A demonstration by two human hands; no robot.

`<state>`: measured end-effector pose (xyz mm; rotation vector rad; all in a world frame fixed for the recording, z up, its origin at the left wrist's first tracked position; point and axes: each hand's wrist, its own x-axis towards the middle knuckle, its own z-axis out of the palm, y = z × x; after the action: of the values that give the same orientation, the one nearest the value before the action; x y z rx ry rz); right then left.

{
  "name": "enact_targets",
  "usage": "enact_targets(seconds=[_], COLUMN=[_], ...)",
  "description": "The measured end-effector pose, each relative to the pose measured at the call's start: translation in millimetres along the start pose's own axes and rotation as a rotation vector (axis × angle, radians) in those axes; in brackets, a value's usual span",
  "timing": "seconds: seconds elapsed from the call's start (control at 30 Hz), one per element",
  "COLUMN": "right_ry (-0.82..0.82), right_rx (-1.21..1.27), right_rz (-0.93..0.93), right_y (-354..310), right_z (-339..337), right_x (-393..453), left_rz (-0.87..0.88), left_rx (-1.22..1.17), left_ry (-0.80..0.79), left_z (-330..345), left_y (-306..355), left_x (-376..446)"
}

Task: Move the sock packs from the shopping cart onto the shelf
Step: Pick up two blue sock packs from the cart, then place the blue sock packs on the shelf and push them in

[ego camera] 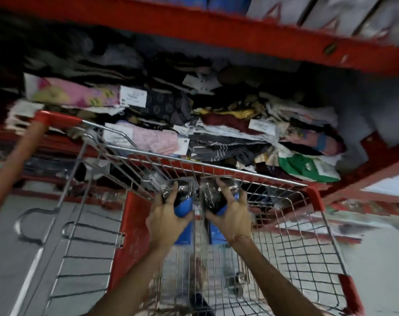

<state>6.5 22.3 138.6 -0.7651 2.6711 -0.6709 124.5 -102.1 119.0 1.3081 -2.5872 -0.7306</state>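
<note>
Both forearms are bare with no sleeves in view, the left hand [165,221] wears nothing, and the right hand [231,216] has a thin thread band tied round its wrist, loose ends sticking out.

Your left hand [165,221]: clasps a blue-and-black sock pack [182,202].
Your right hand [231,216]: clasps a second sock pack [213,197].
Shopping cart [239,172]: wire, red corners, beneath both hands.
Shelf [376,163]: red frame, heaped with packaged clothing [216,124].
</note>
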Motion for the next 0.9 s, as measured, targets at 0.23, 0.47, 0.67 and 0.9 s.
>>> enact_targets(seconds=[0.23,0.47,0.67,0.9], right_ry=[0.241,0.473,0.701,0.850], right_rx=[0.063,0.197,0.304,0.378], right_rz=[-0.158,-0.341,-0.476,-0.551], right_y=[-69,-140,-200,-249], right_z=[-79,-162,-234,-295], right_x=[6,22,39,74], left_rz=[0.130,0.184,0.307,0.338], left_rx=[-0.014,-0.147,-0.258,-0.380], left_ry=[0.319,0.552,0.798,0.931], left_z=[-107,-209,-287,-354], left_y=[44,84,128,176], left_x=[27,58,88,133])
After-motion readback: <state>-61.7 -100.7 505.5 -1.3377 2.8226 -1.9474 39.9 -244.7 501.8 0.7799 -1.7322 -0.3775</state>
